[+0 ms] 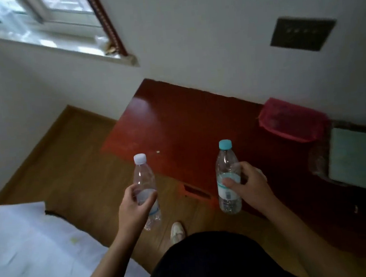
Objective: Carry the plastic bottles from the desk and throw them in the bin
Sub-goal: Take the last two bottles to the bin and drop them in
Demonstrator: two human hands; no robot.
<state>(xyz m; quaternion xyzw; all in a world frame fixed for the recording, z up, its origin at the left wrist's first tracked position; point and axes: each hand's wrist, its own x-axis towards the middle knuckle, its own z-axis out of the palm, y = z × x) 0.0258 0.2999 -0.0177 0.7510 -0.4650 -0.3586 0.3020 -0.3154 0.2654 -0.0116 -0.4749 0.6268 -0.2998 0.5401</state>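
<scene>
Over the floor (71, 149) at the desk's (176, 121) near edge, we've got two bottles in the air, one to each hand! The left hand (137, 204) grips the white-cap bottle (143, 178) round its middle, thumb across the front, fingers curled behind. That bottle is clear, close to upright with a slight lean, and hangs above the wooden floor just off the desk. The right hand (246, 183) is wrapped round the teal-cap bottle (224, 163) at its label, thumb in front, fingers round the far side. That one stands upright over the desk's front edge. The hands are well apart and the bottles don't touch.

On the red desk, a red pouch (292, 120) sits against the wall at the right, with a green book (356, 159) just beside it, nearer the person. A pale speck (158, 151) lies between the two caps. Down low, a pale shoe (177, 231) is planted on the floor between the arms, and a white sheet (26, 242) fills the lower left. A window (58, 16) sits upper left.
</scene>
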